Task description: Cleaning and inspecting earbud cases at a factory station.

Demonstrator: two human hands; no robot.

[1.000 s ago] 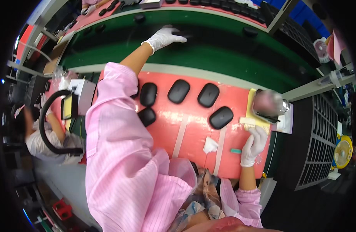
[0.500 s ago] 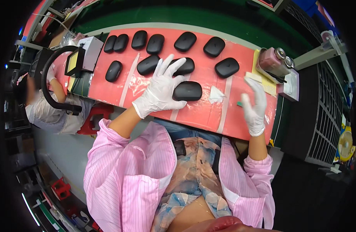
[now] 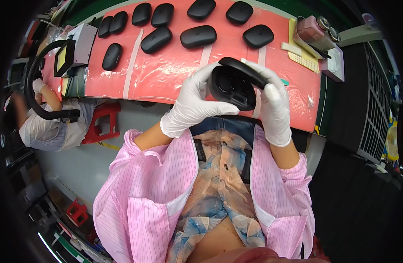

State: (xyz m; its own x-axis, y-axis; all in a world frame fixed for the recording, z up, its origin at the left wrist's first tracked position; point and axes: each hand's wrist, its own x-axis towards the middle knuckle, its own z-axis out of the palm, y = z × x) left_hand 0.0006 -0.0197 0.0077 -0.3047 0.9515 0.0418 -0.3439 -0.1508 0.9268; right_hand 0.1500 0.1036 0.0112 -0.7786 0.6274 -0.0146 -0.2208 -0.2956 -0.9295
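Note:
Both my hands wear white gloves and hold one black, rounded earbud case (image 3: 230, 90) above the front edge of the pink mat (image 3: 162, 79). Its lid is raised, and dark hollows show inside the base. My left hand (image 3: 195, 101) wraps the base from the left, with the thumb along its near side. At the right end, my right hand (image 3: 273, 105) grips the lid and the side of the case; some of its fingers are hidden behind the lid. Closed cases of the same kind lie farther back, among them one black case (image 3: 198, 37) just beyond my hands.
At the right stand a metal tray with pink-filled jars (image 3: 315, 33), a yellow pad (image 3: 304, 60) and a white box (image 3: 334, 65). A lamp with a black bent arm (image 3: 30, 87) stands left, near a co-worker (image 3: 52, 125) and a red stool (image 3: 103, 125).
My left hand has lifted the nearest case off the mat toward me, and its lid is now open. My right hand has moved left onto it. The view has shifted slightly.

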